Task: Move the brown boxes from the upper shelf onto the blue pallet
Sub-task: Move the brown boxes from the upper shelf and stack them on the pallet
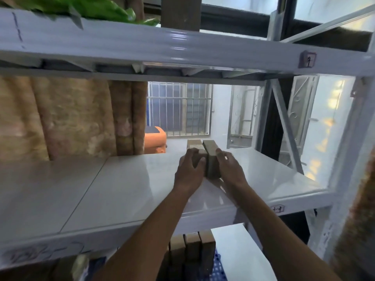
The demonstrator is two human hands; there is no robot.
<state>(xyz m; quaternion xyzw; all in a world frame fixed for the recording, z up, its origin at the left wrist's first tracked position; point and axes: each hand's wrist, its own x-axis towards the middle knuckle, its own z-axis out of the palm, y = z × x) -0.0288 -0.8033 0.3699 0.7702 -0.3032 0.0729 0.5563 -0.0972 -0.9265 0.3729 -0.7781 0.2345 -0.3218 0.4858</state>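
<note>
Both arms are reaching over the white shelf point(125, 185), and the hands are closing on the brown boxes point(212, 159) standing near its back edge. The left hand point(189, 169) is wrapping its fingers over the lower, left box, its grip clamped on it. The right hand point(229, 167) is pressing against the right side of the taller upright box, fingers curling around it. Below the shelf, more brown boxes point(192, 246) are standing in a row on the blue pallet point(218, 266).

Left hand point(189, 167), right hand point(228, 166) grip brown boxes point(211, 159) on shelf point(121, 189).
</note>
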